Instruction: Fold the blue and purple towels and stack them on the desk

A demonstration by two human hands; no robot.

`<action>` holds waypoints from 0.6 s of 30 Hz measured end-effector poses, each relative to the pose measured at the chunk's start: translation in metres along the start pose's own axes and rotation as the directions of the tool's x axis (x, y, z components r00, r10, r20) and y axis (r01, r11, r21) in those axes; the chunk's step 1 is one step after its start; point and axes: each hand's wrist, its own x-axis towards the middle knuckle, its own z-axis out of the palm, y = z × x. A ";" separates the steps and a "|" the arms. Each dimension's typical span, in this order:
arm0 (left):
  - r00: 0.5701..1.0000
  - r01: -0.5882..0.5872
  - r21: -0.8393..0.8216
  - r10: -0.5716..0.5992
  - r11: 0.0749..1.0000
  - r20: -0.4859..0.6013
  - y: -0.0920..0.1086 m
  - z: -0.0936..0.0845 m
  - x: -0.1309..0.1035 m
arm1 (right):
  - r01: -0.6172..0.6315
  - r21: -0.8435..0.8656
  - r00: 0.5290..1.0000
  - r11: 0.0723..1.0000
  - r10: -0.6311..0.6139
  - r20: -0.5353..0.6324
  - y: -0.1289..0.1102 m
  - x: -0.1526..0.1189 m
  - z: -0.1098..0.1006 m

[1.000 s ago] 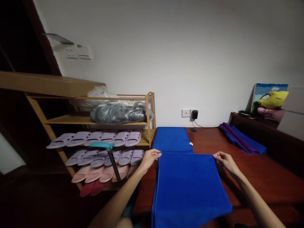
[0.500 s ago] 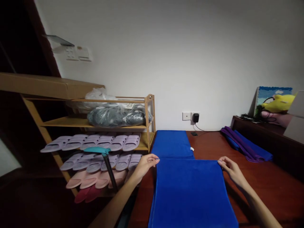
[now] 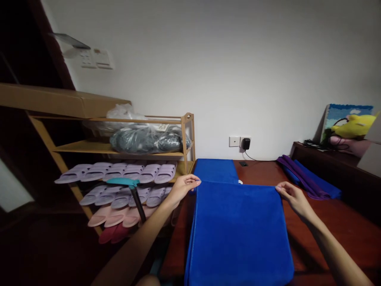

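A folded blue cloth [image 3: 241,234] hangs between my hands above the front of the red-brown table [image 3: 315,234]. My left hand [image 3: 187,186] pinches its far left corner, and my right hand [image 3: 287,191] pinches the far right corner. Several layers show along the cloth's left edge. Behind it, another folded blue cloth [image 3: 216,170] lies flat near the wall, with a small white tag at its right side; the held cloth hides its near part.
Purple and blue cloths [image 3: 306,178] lie at the table's back right, beside a raised dark ledge [image 3: 333,159] with a yellow plush toy [image 3: 354,126]. On the left stands a wooden rack [image 3: 190,147] of slippers. A black charger [image 3: 245,143] is plugged into the wall.
Both hands have risen and moved toward the wall with the cloth, whose far edge now covers more of the blue cloth behind. The camera view has shifted slightly.
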 end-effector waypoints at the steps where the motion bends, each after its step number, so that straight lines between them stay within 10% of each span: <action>1: 1.000 0.007 0.012 -0.007 1.000 -0.005 -0.001 0.001 0.006 | -0.006 -0.003 1.000 1.000 0.006 0.005 0.003 0.006 0.001; 18: 0.987 0.125 0.104 -0.114 0.987 -0.110 -0.094 0.019 0.061 | -0.089 -0.144 0.995 0.985 0.081 -0.061 0.084 0.077 0.040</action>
